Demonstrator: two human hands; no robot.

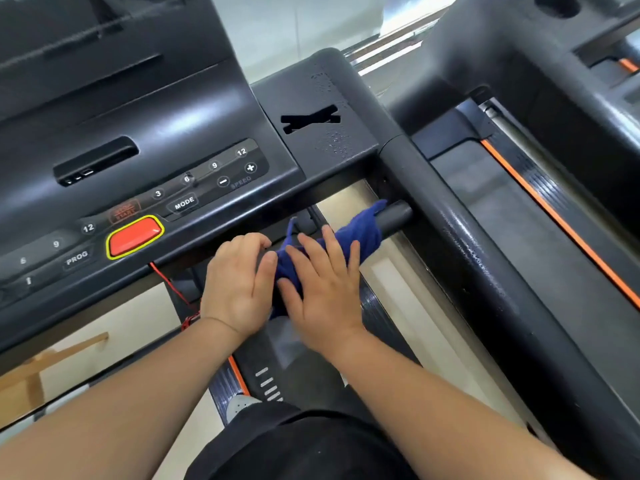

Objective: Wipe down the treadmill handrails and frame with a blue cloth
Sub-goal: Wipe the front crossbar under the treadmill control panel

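A: Step?
B: Wiping front grip bar (394, 216); blue cloth (356, 233) draped over it. My left hand (239, 285) curls round it; right hand (322, 289) presses the cloth, fingers straight.
A: Next?
B: Probably slide toward side handrail (467, 244).

The bar (394, 216) is jutting inward from the right rail (450, 220), just below the console (138, 188) edge. A cloth (360, 233) is lying draped over its middle. The right hand (322, 289) is pressing flat on the cloth, and the left hand (239, 285) is curling over the bar beside it.
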